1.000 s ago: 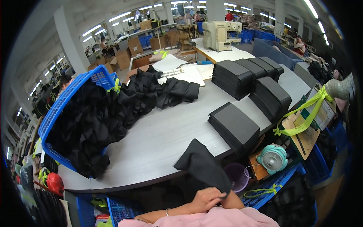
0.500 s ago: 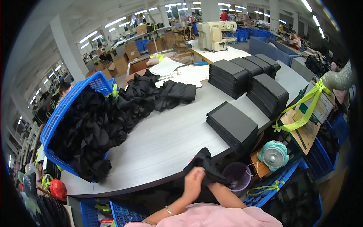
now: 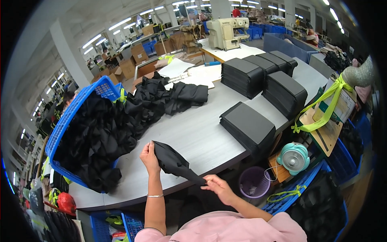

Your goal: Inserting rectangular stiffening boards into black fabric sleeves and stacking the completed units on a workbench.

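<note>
I hold a black fabric piece [image 3: 174, 163] stretched between my two hands just above the near edge of the grey table [image 3: 193, 133]. My left hand [image 3: 149, 152] pinches its upper corner between thumb and fingers, closed tight on the cloth. My right hand [image 3: 217, 188] is closed on its lower tip, out past the table's near edge, so the piece slants down from left to right.

The table is a long, smooth, pale grey top. At its left end sits a blue plastic basket [image 3: 66, 121] heaped with loose black fabric [image 3: 100, 137] that spills over the tabletop toward the middle. Toward its right side lie neat stacks of black pieces [image 3: 250, 125], one near me and several more [image 3: 278, 80] farther along. At its far end stands a cream sewing machine [image 3: 225, 32], with white sheets of paper [image 3: 189, 72] just before it.

Below the table's right near corner stand a small teal fan [image 3: 294, 158] and a purple bin [image 3: 254, 182]. Beyond the table the room is a wide workshop with rows of strip lights [image 3: 121, 24] on the ceiling, cardboard boxes [image 3: 137, 52] and more work tables.
</note>
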{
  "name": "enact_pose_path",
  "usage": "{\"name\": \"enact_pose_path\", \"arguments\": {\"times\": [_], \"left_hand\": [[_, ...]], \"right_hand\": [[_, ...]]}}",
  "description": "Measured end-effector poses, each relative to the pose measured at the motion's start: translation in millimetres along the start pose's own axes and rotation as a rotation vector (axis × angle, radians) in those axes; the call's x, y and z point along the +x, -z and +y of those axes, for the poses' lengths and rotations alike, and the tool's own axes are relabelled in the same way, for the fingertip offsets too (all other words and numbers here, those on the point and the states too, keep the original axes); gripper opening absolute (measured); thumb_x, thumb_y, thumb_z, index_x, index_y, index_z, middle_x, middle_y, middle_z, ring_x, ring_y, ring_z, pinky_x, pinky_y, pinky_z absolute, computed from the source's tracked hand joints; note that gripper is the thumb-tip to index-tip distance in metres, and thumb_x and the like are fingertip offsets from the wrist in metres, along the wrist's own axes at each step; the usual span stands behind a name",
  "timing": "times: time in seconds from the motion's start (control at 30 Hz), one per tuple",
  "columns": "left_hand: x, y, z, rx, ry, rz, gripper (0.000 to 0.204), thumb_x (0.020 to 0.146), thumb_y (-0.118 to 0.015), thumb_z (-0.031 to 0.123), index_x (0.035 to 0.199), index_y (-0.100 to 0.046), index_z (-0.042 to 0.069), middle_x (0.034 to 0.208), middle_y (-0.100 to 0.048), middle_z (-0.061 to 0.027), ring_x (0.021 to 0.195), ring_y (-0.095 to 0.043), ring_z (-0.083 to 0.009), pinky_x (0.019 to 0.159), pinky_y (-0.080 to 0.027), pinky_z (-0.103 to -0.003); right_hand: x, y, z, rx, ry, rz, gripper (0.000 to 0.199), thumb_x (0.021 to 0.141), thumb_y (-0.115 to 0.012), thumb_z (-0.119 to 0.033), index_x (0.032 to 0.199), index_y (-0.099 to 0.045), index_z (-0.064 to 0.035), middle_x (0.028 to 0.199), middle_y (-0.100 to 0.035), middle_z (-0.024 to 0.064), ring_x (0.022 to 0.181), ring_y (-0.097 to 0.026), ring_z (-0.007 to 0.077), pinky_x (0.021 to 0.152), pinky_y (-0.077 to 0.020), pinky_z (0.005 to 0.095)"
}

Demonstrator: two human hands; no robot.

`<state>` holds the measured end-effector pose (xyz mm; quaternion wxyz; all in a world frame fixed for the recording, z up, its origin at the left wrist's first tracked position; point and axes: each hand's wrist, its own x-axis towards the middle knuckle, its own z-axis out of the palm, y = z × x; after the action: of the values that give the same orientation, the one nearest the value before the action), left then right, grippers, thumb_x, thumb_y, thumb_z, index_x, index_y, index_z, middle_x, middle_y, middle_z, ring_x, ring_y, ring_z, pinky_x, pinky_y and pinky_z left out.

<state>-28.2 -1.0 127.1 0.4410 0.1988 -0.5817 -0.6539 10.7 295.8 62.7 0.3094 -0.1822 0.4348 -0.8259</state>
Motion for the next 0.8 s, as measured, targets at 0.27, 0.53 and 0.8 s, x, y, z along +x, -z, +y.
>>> {"name": "enact_pose_path", "arguments": {"times": [0.27, 0.53, 0.8], "left_hand": [[-133.2, -44.2, 52.8, 0.323, -0.259, -0.611, 0.010, 0.082, -0.076, 0.007, 0.092, -0.078, 0.006, 0.079, -0.067, -0.0065, 0.074, -0.064, -0.0158, 0.067, -0.049, -0.028], [-143.4, -24.3, 43.3, 0.271, -0.046, -0.455, 0.003, 0.085, -0.074, 0.003, 0.086, -0.076, 0.001, 0.078, -0.070, -0.0046, 0.074, -0.063, -0.0123, 0.066, -0.047, -0.025], [-165.3, -35.8, 44.8, 0.278, -0.028, -0.820, 0.007, 0.084, -0.075, 0.003, 0.091, -0.078, 0.002, 0.080, -0.069, -0.0052, 0.075, -0.062, -0.0107, 0.067, -0.047, -0.023]], "right_hand": [[39.2, -34.3, -44.7, -0.998, 0.638, 0.435, 0.058, 0.084, -0.064, -0.001, 0.137, -0.042, 0.0034, 0.140, -0.043, 0.0266, 0.129, -0.049, 0.0396, 0.108, -0.0409, 0.0441], [18.8, 27.8, -29.1, -0.118, -0.062, 0.167, 0.029, 0.097, -0.061, -0.007, 0.124, -0.058, 0.0030, 0.124, -0.065, 0.0115, 0.111, -0.063, 0.0167, 0.099, -0.0484, 0.0305], [15.2, 6.2, -22.7, -0.850, 0.359, 0.444, 0.023, 0.084, -0.061, 0.006, 0.106, -0.068, 0.0026, 0.096, -0.072, 0.0099, 0.089, -0.069, 0.0178, 0.082, -0.0545, 0.0305]]}}
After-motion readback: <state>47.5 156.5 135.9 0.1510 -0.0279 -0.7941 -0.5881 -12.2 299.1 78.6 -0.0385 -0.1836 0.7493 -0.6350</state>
